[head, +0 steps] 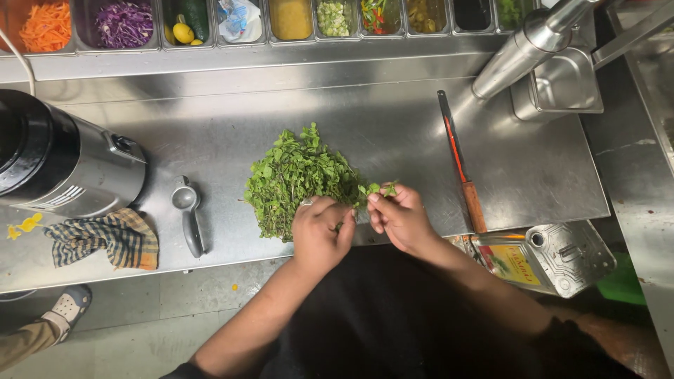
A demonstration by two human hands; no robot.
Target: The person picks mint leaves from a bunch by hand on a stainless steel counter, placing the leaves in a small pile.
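Note:
A loose heap of green leafy herbs [298,175] lies on the steel counter [393,133]. My left hand [319,235] rests at the heap's near edge, fingers curled around a thin herb stem. Just to its right, my right hand [401,217] pinches a small leafy sprig [382,188] between thumb and fingertips, lifted slightly off the counter. The two hands almost touch.
A long knife with a wooden handle [463,172] lies to the right. A metal citrus squeezer [188,210], a checked cloth [112,238] and a black and steel appliance [56,158] sit left. Ingredient tubs [126,24] line the back. A metal tin [540,256] stands below right. Another person's shoe [67,305] shows at the lower left.

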